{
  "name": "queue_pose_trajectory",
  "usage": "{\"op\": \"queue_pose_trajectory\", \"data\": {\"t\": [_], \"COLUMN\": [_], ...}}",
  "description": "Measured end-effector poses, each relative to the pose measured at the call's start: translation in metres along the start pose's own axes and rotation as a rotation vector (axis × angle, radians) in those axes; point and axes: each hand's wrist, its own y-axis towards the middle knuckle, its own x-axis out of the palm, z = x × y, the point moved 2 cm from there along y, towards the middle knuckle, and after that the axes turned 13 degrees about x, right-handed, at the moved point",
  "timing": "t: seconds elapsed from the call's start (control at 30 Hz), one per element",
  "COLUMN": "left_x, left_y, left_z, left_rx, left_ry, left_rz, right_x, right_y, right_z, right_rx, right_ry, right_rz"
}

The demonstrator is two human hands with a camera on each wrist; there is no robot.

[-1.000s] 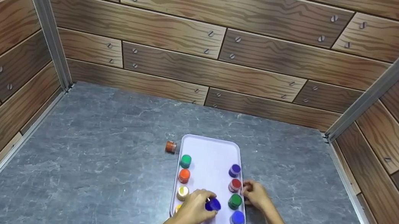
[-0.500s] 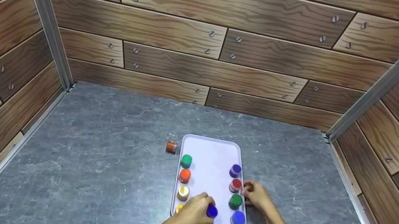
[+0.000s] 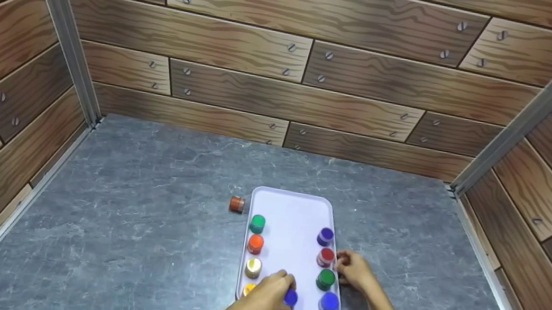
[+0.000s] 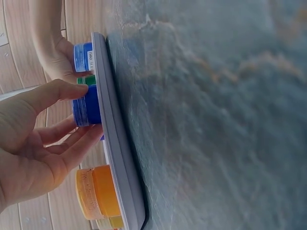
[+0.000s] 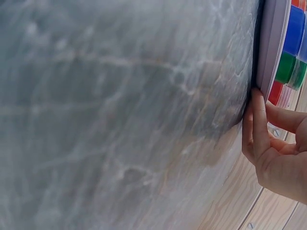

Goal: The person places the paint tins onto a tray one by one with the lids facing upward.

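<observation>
My left hand grips a dark blue paint jar between thumb and fingers, low at the front of the pale lilac tray. In the left wrist view, the jar stands at the tray surface with my thumb across its lid. My right hand pinches the tray's right rim, beside the red jar and the dark green jar. In the right wrist view, the fingertips lie against the rim's outer side.
Along the tray's left side stand a green jar, an orange jar, a gold-white jar and a partly hidden yellow jar. A purple jar and a blue jar stand right. A brown jar lies outside the tray.
My left hand has lowered the dark blue jar toward the tray's front edge, and the jar has gone from tilted to upright. The right hand stays at the rim.
</observation>
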Motion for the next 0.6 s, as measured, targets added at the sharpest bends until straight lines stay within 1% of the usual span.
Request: {"op": "queue_pose_trajectory", "data": {"t": [0.23, 0.37, 0.47, 0.6], "left_x": [0.001, -0.004, -0.013, -0.032], "left_y": [0.000, 0.001, 0.004, 0.010], "left_z": [-0.002, -0.005, -0.010, -0.022], "left_rx": [0.012, 0.008, -0.014, 0.002], "left_ry": [-0.004, -0.023, -0.039, -0.031], "left_rz": [-0.025, -0.033, -0.011, 0.060], "right_x": [0.000, 0.000, 0.001, 0.001], "right_y": [0.001, 0.000, 0.001, 0.001], "right_z": [0.000, -0.001, 0.000, 0.001], "right_rx": [0.016, 0.011, 0.010, 0.009], "right_ry": [-0.002, -0.004, -0.003, -0.004], "right_rz": [0.021, 0.031, 0.027, 0.022]}}
